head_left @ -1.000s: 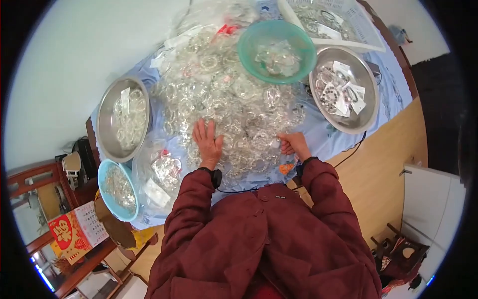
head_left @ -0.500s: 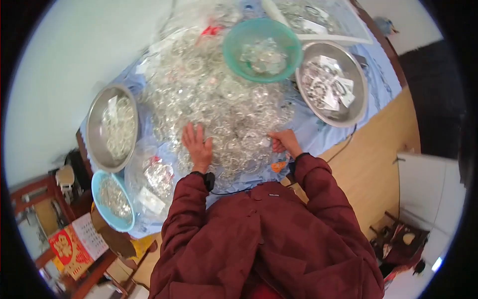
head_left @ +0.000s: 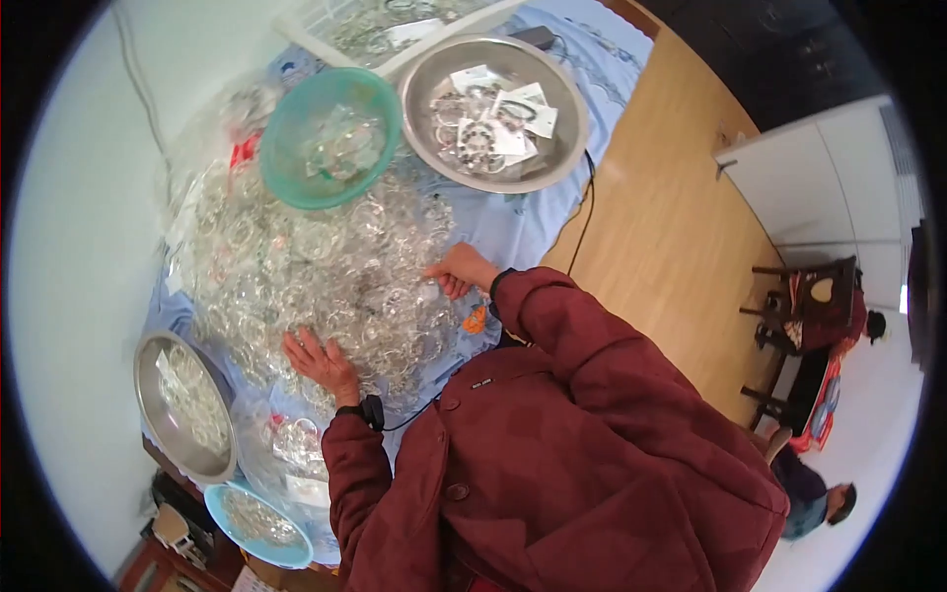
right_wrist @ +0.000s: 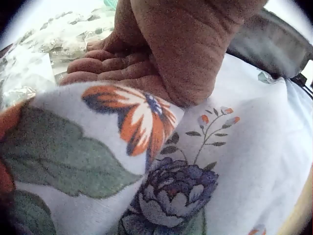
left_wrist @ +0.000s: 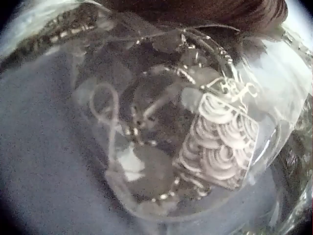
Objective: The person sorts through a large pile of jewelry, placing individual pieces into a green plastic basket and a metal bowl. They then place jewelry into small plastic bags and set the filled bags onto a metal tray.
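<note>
A wide pile of clear-bagged jewelry (head_left: 326, 266) covers the middle of the cloth in the head view. My left hand (head_left: 323, 367) lies on its near left part, fingers spread and fairly straight. At the right edge, my right hand (head_left: 460, 270) has curled fingers, with thumb and forefinger pinching at a clear bag; its contents are unclear. The right wrist view shows the right hand's folded fingers (right_wrist: 115, 66) beside the pile, above floral cloth (right_wrist: 234, 161). A patterned rectangular silver piece (left_wrist: 220, 142) lies under clear plastic in the left wrist view.
A green bowl (head_left: 281, 148) stands at the pile's far side, beside a metal bowl (head_left: 572, 128) of carded bracelets and a white basket (head_left: 330, 51). Another metal bowl (head_left: 148, 395) and a blue bowl (head_left: 301, 553) are at left. An orange item (head_left: 474, 319) lies near the right hand.
The head view has turned, so the table and bowls appear rotated and shifted left, with more floor showing at right. Both hands remain at about the same places on the pile.
</note>
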